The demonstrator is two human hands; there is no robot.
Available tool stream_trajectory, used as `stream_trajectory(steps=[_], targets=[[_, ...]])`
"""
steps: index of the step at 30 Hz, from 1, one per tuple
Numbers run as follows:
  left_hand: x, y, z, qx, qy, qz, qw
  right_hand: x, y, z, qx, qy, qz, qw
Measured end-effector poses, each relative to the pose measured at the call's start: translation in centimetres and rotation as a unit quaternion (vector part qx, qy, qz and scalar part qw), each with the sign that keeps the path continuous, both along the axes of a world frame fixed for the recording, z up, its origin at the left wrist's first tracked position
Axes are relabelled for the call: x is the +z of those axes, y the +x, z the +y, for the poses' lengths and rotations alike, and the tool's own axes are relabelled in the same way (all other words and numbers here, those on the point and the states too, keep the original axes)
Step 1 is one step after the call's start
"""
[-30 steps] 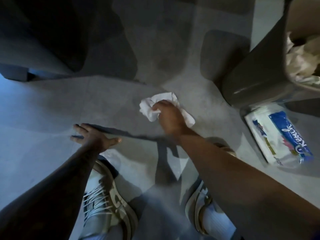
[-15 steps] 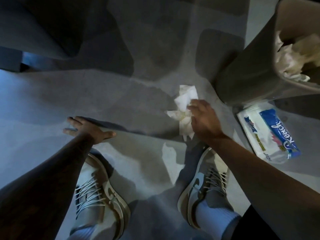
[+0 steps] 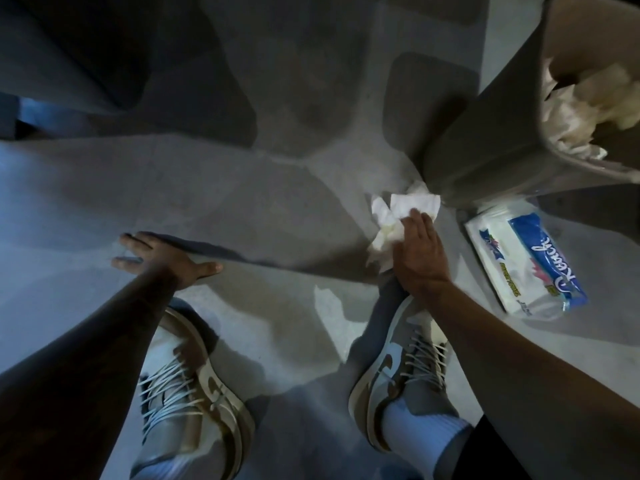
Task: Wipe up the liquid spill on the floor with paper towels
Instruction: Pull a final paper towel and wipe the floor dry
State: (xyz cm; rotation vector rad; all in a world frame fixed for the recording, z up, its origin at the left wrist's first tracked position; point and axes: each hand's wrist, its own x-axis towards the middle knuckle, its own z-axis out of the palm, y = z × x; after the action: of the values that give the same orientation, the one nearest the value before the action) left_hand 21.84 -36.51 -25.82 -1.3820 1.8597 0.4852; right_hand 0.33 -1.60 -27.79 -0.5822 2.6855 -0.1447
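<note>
A crumpled white paper towel (image 3: 398, 216) lies on the grey floor right by the foot of the bin. My right hand (image 3: 417, 252) presses flat on its near part, fingers covering it. The towel's lower part looks yellowish and damp. My left hand (image 3: 162, 259) rests flat on the floor to the left, fingers spread, holding nothing. A faint wet sheen shows on the floor (image 3: 242, 209) between the two hands; the spill's edges are hard to tell in the dim light.
A grey waste bin (image 3: 491, 147) with several used towels inside stands at the upper right. A pack of paper towels (image 3: 526, 268) lies on the floor beside it. My two sneakers (image 3: 194, 393) (image 3: 401, 368) are planted below the hands. Dark furniture (image 3: 69, 64) sits at upper left.
My right hand has swept the towel to the right across the floor, from the middle to the base of the bin. My left hand has stayed planted.
</note>
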Motion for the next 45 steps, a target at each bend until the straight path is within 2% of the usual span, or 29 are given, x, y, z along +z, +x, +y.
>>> stream_trajectory(steps=[2,5,9,11,13,16,20,24,28,32,34,38,43,45], targets=[[-0.5,0.0,-0.2,-0.013,-0.001,-0.014,1.0,-0.5,-1.2,-1.6,-0.028,-0.006,0.004,1.0],[-1.0,-0.1,-0.4,-0.009,-0.001,-0.024,1.0,-1.4,-2.9,-4.9,-0.001,0.0,0.013,1.0],[-1.2,0.0,-0.4,-0.013,-0.009,-0.026,1.0,-1.1,-2.0,-10.7,0.138,-0.005,-0.045,0.989],[-1.3,0.1,-0.6,-0.005,-0.01,-0.022,1.0,-0.9,-1.8,-9.9,0.184,-0.009,-0.031,0.982],[-1.3,0.3,-0.7,0.011,-0.009,-0.012,1.0,-1.0,-1.7,-6.4,0.123,-0.026,-0.004,0.992],[-0.9,0.5,-0.5,0.029,-0.008,0.03,0.999,-0.3,-1.0,-2.8,0.031,-0.001,-0.024,0.999],[-0.7,0.3,-0.3,0.061,-0.013,0.042,0.997,-0.5,-0.3,-6.3,0.006,-0.004,-0.019,1.0],[-0.5,0.1,-0.1,0.062,0.0,0.048,0.997,-2.5,1.0,-15.2,0.153,0.005,-0.022,0.988],[-0.3,0.3,-0.5,0.071,0.021,0.059,0.995,-1.9,7.3,-23.4,0.293,0.008,-0.011,0.956],[0.1,1.5,-1.1,0.005,0.038,0.032,0.999,-1.7,11.7,-19.3,0.405,0.016,-0.024,0.914],[0.3,2.4,-0.7,0.01,0.019,0.06,0.998,-2.6,10.3,-14.8,0.382,0.021,-0.007,0.924],[0.7,3.0,-0.5,0.022,0.01,0.084,0.996,-2.5,3.9,-9.8,0.205,0.057,0.05,0.976],[0.5,3.1,-0.5,0.026,0.01,0.087,0.996,-2.2,2.3,-17.6,0.093,0.049,0.013,0.994],[0.4,3.0,-0.6,0.029,0.012,0.085,0.996,-2.6,3.4,-21.8,0.093,0.029,0.0,0.995]])
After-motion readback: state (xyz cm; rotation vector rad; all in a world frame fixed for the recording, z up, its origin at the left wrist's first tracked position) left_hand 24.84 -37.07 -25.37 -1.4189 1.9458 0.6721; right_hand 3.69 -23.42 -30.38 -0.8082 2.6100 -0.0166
